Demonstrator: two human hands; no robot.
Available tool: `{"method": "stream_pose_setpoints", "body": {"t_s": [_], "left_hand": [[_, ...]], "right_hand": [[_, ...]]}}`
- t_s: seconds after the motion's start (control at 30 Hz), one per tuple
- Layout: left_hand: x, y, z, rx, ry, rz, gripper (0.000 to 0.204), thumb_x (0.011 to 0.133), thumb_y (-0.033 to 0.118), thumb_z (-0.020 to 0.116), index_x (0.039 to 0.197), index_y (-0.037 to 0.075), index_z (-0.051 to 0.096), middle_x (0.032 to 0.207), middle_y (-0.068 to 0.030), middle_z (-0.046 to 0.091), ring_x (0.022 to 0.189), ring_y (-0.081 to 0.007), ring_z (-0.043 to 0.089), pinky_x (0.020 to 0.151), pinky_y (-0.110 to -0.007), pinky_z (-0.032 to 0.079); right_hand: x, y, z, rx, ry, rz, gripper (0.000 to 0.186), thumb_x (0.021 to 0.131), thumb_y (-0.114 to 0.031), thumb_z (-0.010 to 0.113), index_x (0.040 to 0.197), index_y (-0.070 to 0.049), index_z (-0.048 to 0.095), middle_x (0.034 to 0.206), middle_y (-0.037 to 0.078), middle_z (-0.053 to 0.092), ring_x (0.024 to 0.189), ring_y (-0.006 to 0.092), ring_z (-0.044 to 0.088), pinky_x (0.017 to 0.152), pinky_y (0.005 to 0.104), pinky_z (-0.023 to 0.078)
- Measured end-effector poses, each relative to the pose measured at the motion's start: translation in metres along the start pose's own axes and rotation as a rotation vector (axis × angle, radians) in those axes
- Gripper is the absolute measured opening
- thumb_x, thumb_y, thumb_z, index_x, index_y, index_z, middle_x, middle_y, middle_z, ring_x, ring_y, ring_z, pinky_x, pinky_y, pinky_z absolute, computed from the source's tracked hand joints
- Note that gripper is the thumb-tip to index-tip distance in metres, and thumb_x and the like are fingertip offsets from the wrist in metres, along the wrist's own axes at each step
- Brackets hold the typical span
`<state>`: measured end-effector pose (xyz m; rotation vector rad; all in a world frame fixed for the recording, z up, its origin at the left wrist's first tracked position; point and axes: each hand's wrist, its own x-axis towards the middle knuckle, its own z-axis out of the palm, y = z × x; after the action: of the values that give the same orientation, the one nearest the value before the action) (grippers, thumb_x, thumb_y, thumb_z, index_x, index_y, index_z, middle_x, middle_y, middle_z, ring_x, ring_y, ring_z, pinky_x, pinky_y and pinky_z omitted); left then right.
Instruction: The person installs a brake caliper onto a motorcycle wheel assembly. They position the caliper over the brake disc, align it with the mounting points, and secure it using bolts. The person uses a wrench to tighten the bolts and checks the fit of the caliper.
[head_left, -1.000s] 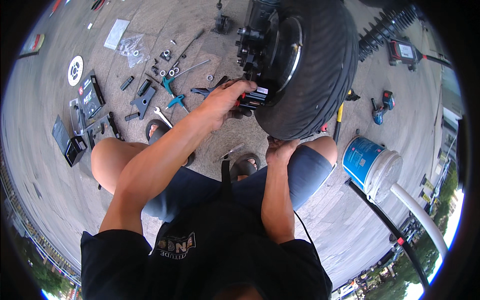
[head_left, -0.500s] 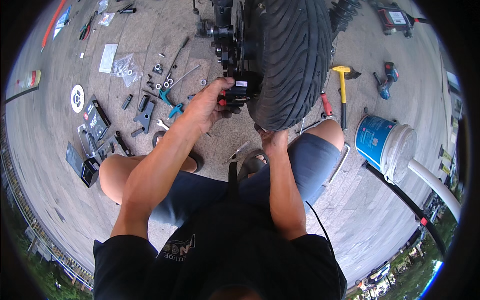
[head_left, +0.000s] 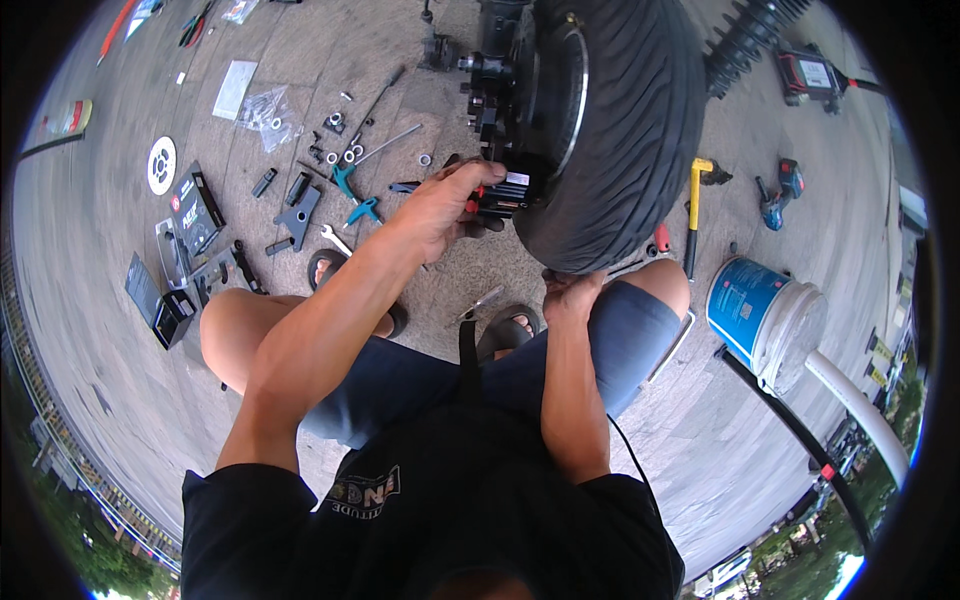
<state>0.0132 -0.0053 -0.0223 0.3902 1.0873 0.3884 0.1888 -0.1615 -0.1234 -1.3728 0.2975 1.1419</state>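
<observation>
My left hand [head_left: 459, 200] grips a black brake caliper [head_left: 508, 196] with red parts, beside the hub at the lower left of a black wheel with a treaded tyre [head_left: 630, 130]. Above the caliper, the dark hub assembly [head_left: 488, 95] sits against the rim. Under the tyre's lower edge, my right hand [head_left: 568, 292] has its fingers curled against the rubber; its fingertips are partly hidden. A black coil shock absorber [head_left: 745, 55] stands behind the wheel.
Loose hand tools, washers, a white disc [head_left: 161, 165] and open boxes [head_left: 195, 205] lie on the paving at left. A yellow hammer [head_left: 699, 175], cordless drill [head_left: 780, 195], red-and-black device [head_left: 807, 75] and blue-white bucket [head_left: 745, 310] with pipes are at right.
The wheel's angle in view has shifted back and forth, with the rim showing again now after being mostly hidden half a second ago. Both hands keep their holds.
</observation>
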Motion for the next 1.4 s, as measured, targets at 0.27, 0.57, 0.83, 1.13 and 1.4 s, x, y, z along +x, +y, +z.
{"method": "stream_pose_setpoints", "body": {"t_s": [0.27, 0.57, 0.83, 1.13, 1.4], "left_hand": [[0.005, -0.004, -0.002, 0.012, -0.017, 0.014, 0.035, 0.079, 0.034, 0.066, 0.106, 0.012, 0.061, 0.095, -0.0021, 0.064, 0.082, -0.0155, 0.059, 0.069, -0.032, 0.044], [0.002, 0.000, 0.000, 0.031, -0.018, 0.015, 0.036, 0.080, 0.034, 0.065, 0.107, 0.011, 0.060, 0.097, -0.0036, 0.064, 0.083, -0.0161, 0.059, 0.071, -0.032, 0.045], [-0.005, 0.004, 0.005, 0.007, 0.011, 0.024, 0.041, 0.080, 0.034, 0.065, 0.110, 0.007, 0.058, 0.098, -0.0071, 0.064, 0.082, -0.0170, 0.058, 0.073, -0.032, 0.043], [-0.001, 0.000, 0.001, 0.040, -0.026, 0.026, 0.039, 0.083, 0.033, 0.061, 0.111, 0.007, 0.057, 0.101, -0.0070, 0.064, 0.084, -0.0176, 0.058, 0.074, -0.032, 0.043], [0.009, -0.005, -0.005, 0.065, -0.053, 0.005, 0.042, 0.083, 0.038, 0.059, 0.113, 0.008, 0.057, 0.103, -0.0100, 0.065, 0.086, -0.0201, 0.059, 0.076, -0.033, 0.044]], "right_hand": [[-0.004, -0.015, 0.008, 0.095, 0.121, 0.037, 0.062, 0.096, -0.054, 0.030, 0.139, -0.011, 0.038, 0.139, 0.008, 0.045, 0.122, 0.0262, 0.046, 0.096, 0.0400, 0.039], [0.019, 0.007, 0.009, 0.199, -0.039, 0.132, 0.049, 0.091, -0.050, 0.047, 0.128, -0.018, 0.053, 0.129, 0.003, 0.056, 0.114, 0.0239, 0.054, 0.096, 0.0425, 0.041], [0.007, -0.005, 0.005, 0.120, 0.102, 0.028, 0.069, 0.092, -0.056, 0.034, 0.145, -0.012, 0.031, 0.148, 0.008, 0.034, 0.134, 0.0293, 0.037, 0.107, 0.0450, 0.034], [0.011, -0.008, 0.007, 0.109, 0.066, 0.047, 0.054, 0.095, -0.048, 0.038, 0.136, -0.014, 0.041, 0.136, 0.006, 0.047, 0.122, 0.0247, 0.046, 0.098, 0.0416, 0.040], [0.018, -0.002, 0.018, 0.197, -0.049, 0.129, 0.058, 0.098, -0.050, 0.032, 0.144, -0.015, 0.033, 0.142, 0.005, 0.044, 0.128, 0.0259, 0.045, 0.106, 0.0416, 0.038]]}}
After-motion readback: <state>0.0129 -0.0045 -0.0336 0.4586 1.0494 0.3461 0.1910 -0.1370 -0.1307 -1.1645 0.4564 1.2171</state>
